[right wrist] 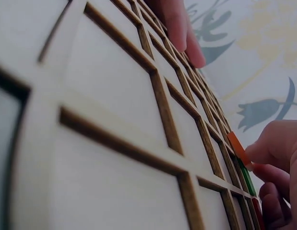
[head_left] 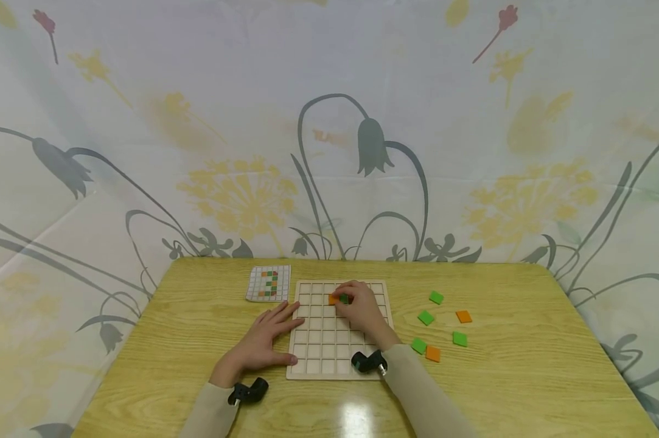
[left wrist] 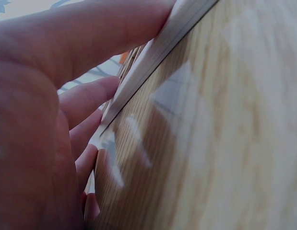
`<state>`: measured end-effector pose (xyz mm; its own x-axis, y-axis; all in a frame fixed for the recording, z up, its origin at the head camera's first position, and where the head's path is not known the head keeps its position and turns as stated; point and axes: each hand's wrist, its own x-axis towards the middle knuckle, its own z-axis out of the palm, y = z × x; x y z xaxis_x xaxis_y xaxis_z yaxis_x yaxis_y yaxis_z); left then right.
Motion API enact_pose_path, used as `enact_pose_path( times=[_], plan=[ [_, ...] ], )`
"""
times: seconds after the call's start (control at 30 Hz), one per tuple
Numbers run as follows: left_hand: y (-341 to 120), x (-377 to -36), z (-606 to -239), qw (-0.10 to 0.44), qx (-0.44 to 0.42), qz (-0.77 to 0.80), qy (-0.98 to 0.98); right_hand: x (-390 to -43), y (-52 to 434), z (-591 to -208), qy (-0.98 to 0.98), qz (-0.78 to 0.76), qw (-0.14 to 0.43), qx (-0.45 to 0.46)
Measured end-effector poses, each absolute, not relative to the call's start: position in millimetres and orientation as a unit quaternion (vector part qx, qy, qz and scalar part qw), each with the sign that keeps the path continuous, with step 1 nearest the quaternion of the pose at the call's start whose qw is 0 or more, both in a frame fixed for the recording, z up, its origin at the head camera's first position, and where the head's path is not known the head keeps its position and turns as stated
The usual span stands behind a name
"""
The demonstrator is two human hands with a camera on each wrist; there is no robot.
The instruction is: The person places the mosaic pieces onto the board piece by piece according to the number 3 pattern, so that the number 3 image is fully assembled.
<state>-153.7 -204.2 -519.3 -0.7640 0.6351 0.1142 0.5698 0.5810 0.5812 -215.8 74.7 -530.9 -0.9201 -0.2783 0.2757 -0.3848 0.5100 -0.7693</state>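
My right hand (head_left: 361,310) is over the upper part of a wooden grid board (head_left: 314,366), pinching an orange square tile (right wrist: 238,148) between thumb and finger. The tile stands tilted against the grid in the right wrist view. Beside it a green tile (right wrist: 247,180) and a red tile (right wrist: 257,213) sit in cells, partly covered by the fingers. My left hand (head_left: 260,342) lies spread along the board's left side. Its thumb and fingertips touch the board's edge (left wrist: 138,72) in the left wrist view.
A pattern card (head_left: 256,282) with a grid of coloured squares lies at the board's upper left. To the right, several loose green tiles (head_left: 426,317) and two orange tiles (head_left: 463,316) lie on the wooden table (head_left: 515,377). A flowered curtain (head_left: 444,213) hangs behind the table.
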Motion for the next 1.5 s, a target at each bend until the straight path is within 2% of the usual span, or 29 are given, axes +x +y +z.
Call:
enact_pose_path(
  times=[1.5],
  plan=[
    [-204.1,-153.7,-520.1,0.061,0.337,0.311,0.887,-213.4,67.2,-525.9,-0.883,0.421,0.059,0.197]
  ],
)
